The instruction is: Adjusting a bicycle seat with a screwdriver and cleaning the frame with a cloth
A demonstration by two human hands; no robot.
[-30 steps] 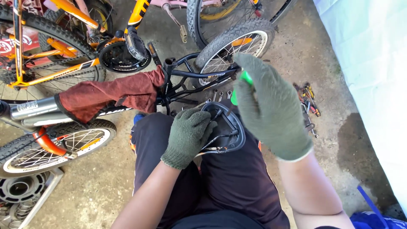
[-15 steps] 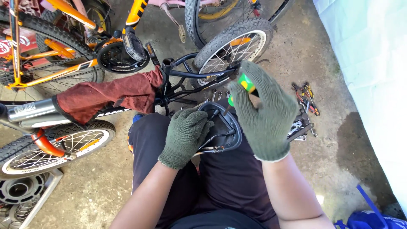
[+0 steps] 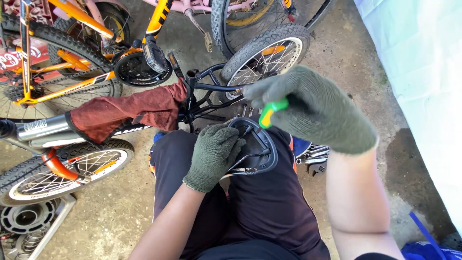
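Two gloved hands work over the person's lap, both in knitted green gloves. The left hand [image 3: 214, 154] lies on an upturned black bicycle saddle [image 3: 255, 147] that rests on the thighs of the black trousers [image 3: 269, 207], its fingers [image 3: 231, 144] curled together over the saddle's near edge and touching the metal rails on the underside. The right hand [image 3: 313, 108] hovers just above the saddle's far end, its fingers pinching one green-and-yellow screwdriver handle [image 3: 272, 111]; only the handle shows, its long axis slanting from upper right down to lower left, the low end aimed at the saddle's underside (the shaft and tip are hidden, so whether it touches cannot be told). The saddle's long axis runs roughly from the person's lap outward, with the rounded rim turned up and away. On the concrete floor [image 3: 120, 212] I count at least three bicycles: one orange bicycle [image 3: 72, 62] at upper left, one pink frame [image 3: 192, 7] at the top, and one black frame [image 3: 211, 86] straight ahead. One dark red cloth [image 3: 125, 113] hangs over the black frame's tube. A few spanners [image 3: 313, 156] lie on the floor beside the right thigh.
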